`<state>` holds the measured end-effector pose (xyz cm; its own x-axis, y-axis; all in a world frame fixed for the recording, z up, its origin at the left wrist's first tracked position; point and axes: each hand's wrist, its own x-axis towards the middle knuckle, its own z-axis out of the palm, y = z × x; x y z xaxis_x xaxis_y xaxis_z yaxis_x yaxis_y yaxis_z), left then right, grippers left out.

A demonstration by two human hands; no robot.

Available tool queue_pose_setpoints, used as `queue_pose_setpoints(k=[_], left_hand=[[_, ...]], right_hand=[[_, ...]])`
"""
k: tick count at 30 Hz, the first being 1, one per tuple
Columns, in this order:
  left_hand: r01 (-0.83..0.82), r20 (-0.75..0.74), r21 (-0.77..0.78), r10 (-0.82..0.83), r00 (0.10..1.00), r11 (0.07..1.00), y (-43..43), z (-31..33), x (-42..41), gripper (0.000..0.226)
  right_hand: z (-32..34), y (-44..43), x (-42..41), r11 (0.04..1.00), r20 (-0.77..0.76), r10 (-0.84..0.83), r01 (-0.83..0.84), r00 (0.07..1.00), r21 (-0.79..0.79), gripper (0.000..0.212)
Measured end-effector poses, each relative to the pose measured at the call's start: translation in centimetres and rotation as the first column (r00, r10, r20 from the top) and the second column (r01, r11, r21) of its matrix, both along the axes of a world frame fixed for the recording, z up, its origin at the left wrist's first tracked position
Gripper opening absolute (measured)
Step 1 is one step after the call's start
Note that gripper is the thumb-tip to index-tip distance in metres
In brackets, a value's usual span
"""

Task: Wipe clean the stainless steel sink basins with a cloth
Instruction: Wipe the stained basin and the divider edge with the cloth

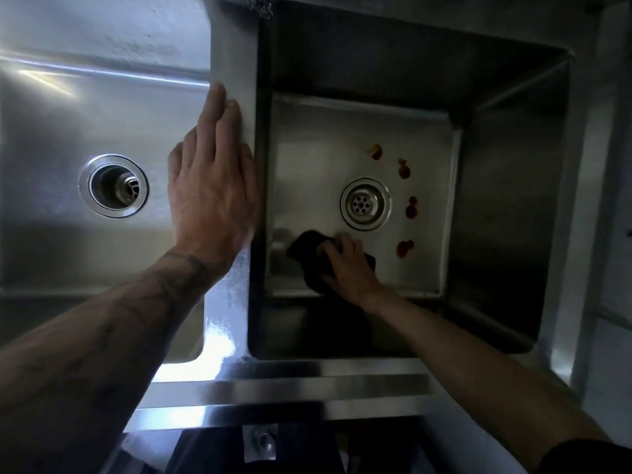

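Two stainless steel basins lie side by side. The right basin [506, 200] is deep, with a round drain [365, 204] in its floor and several red stains [404, 168] to the drain's right. My right hand [349, 268] presses a black cloth [304, 249] onto the basin floor, near the front left corner, just below the drain. My left hand [213, 179] rests flat, fingers together, on the steel divider [236, 56] between the basins. The left basin [51, 131] has its own drain [114, 185].
A steel front ledge [290, 388] runs along the near edge of the sink. A back wall rises behind the left basin. A steel wool scrubber [261, 5] sits at the top of the divider. Dark clothing shows below the ledge.
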<state>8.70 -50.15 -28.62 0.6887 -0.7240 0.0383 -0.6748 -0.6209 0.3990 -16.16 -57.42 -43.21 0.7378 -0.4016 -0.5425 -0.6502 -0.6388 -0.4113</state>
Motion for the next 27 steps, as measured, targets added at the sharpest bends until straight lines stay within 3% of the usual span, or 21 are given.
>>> queue_pose_setpoints(k=[2,3,5,7,8,9,13,15,19,21,24,25,27], left_hand=[[-0.003,-0.001,-0.001,0.003,1.0,1.0,0.0,0.0,0.0,0.05],[-0.004,0.001,0.001,0.004,1.0,1.0,0.0,0.0,0.0,0.049],[-0.003,0.008,0.002,0.003,1.0,1.0,0.0,0.0,0.0,0.049],[-0.006,0.007,0.005,0.006,1.0,1.0,-0.1,-0.1,0.0,0.049],[-0.007,0.008,0.005,0.007,1.0,1.0,-0.1,-0.1,-0.1,0.049],[-0.005,0.008,0.003,0.005,1.0,1.0,-0.1,0.0,-0.1,0.05],[-0.009,-0.001,0.003,0.009,1.0,1.0,-0.1,0.1,0.0,0.05],[-0.007,-0.002,0.006,0.007,1.0,1.0,-0.1,0.2,0.0,0.05],[-0.013,-0.002,0.0,0.013,1.0,1.0,-0.1,0.1,-0.1,0.05],[-0.015,0.006,-0.002,0.015,1.0,1.0,-0.1,0.0,-0.1,0.05],[-0.016,0.01,0.002,0.016,1.0,1.0,-0.1,0.0,-0.1,0.05],[-0.014,0.007,0.002,0.014,1.0,1.0,-0.1,0.0,-0.1,0.049],[-0.006,0.011,-0.001,0.006,1.0,1.0,0.0,0.0,0.0,0.049]], right_hand=[[0.3,-0.6,-1.3,0.989,-0.018,0.142,-0.141,0.99,0.049,0.05],[0.3,-1.4,-1.3,0.994,0.009,0.102,-0.103,0.995,0.048,0.048],[0.1,-3.1,-0.5,0.991,0.041,-0.131,0.13,0.99,0.025,0.045],[-0.1,-4.0,0.4,0.924,0.044,-0.383,0.382,0.923,0.032,0.043],[-0.1,-3.7,0.5,0.907,0.045,-0.421,0.42,0.906,0.027,0.044],[-0.1,-3.2,0.2,0.922,0.03,-0.388,0.388,0.921,0.022,0.045],[0.8,-1.9,-2.7,0.994,-0.082,0.003,0.006,0.997,0.106,0.048],[0.6,-3.6,-2.8,0.998,-0.031,-0.03,0.031,0.999,0.06,0.047],[0.1,-5.1,-1.6,0.923,0.0,-0.384,0.384,0.923,-0.011,0.045],[0.4,-3.7,-2.2,0.961,-0.033,-0.275,0.275,0.961,-0.007,0.047],[0.9,-3.0,-4.2,0.994,-0.061,0.051,-0.045,0.997,0.097,0.047],[0.9,-3.6,-4.3,0.994,-0.054,0.058,-0.053,0.997,0.097,0.046],[0.5,-5.2,-3.4,0.994,-0.024,-0.101,0.102,0.995,0.049,0.044]])
